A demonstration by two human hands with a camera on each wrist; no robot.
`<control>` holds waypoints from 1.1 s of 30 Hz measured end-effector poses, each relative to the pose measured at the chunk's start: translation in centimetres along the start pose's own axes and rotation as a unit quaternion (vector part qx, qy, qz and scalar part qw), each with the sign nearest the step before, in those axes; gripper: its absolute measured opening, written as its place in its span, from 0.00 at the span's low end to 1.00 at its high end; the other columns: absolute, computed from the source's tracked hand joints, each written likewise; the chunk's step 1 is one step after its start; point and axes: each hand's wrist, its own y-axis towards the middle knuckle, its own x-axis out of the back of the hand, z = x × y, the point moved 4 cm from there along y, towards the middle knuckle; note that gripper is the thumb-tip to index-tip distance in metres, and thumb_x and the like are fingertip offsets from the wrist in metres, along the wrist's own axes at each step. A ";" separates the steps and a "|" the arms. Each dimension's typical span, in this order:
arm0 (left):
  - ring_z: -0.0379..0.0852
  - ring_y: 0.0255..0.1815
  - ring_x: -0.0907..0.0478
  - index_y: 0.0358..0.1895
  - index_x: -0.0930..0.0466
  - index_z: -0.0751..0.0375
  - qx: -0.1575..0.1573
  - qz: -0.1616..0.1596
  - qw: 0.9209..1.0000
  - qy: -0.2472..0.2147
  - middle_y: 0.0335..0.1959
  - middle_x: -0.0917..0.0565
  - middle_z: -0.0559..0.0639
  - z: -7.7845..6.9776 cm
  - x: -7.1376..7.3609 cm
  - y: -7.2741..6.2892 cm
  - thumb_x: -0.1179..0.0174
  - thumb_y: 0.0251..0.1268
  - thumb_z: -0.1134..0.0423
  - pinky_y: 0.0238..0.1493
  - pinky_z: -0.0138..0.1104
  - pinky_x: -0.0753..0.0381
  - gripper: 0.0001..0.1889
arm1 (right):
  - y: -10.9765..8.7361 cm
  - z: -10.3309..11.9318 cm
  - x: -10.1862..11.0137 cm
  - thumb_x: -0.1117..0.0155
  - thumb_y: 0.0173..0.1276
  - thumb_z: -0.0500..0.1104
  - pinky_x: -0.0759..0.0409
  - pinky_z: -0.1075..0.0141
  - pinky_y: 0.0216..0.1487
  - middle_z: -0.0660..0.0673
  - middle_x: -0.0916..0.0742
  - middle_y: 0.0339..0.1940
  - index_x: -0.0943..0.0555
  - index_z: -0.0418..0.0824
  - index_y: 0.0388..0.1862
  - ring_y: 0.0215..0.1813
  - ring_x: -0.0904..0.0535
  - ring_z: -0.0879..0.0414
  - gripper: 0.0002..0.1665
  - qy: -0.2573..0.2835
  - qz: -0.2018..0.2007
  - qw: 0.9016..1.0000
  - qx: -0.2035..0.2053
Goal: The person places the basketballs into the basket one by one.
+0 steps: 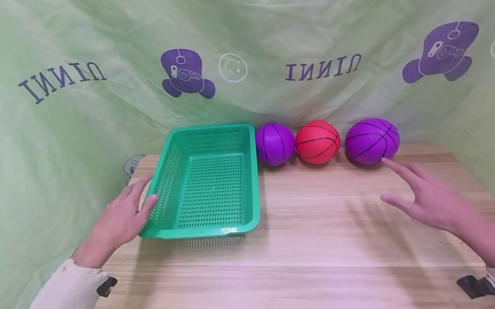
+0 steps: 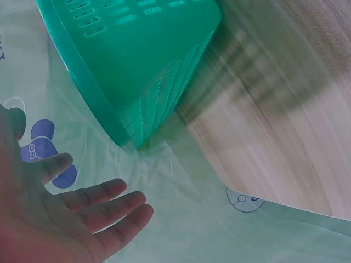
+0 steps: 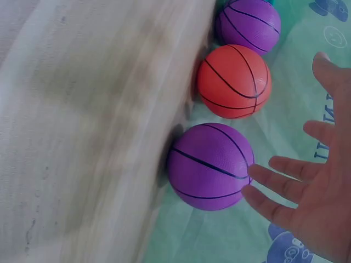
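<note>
A green perforated plastic basket [image 1: 253,183] stands on the left part of the wooden table. My left hand [image 1: 123,215] is at the basket's left rim, fingers extended; in the left wrist view that hand [image 2: 82,219] shows spread fingers with a gap to the basket [image 2: 137,66]. To the basket's right sit a purple ball [image 1: 275,144], a red ball [image 1: 318,142] and another purple ball [image 1: 372,141], all with black basketball lines. My right hand [image 1: 436,195] is in front of the rightmost purple ball [image 3: 211,167], its fingers loosely spread and holding nothing.
The wooden table [image 1: 317,265] reaches toward me, its back edge behind the balls. A green printed curtain [image 1: 256,37] hangs close behind and down both sides. Dark straps show at both sleeve cuffs.
</note>
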 end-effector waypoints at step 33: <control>0.68 0.49 0.25 0.76 0.42 0.65 0.017 -0.006 0.999 -0.047 0.56 0.26 0.73 2.2 -1.0 0.6 0.58 0.81 0.57 0.46 0.63 0.26 0.26 | 0.4 -3.0 0.9 0.34 0.71 0.46 0.39 0.24 0.51 0.20 0.31 0.64 0.37 0.33 0.76 0.62 0.37 0.21 0.40 0.067 0.002 0.997 -0.031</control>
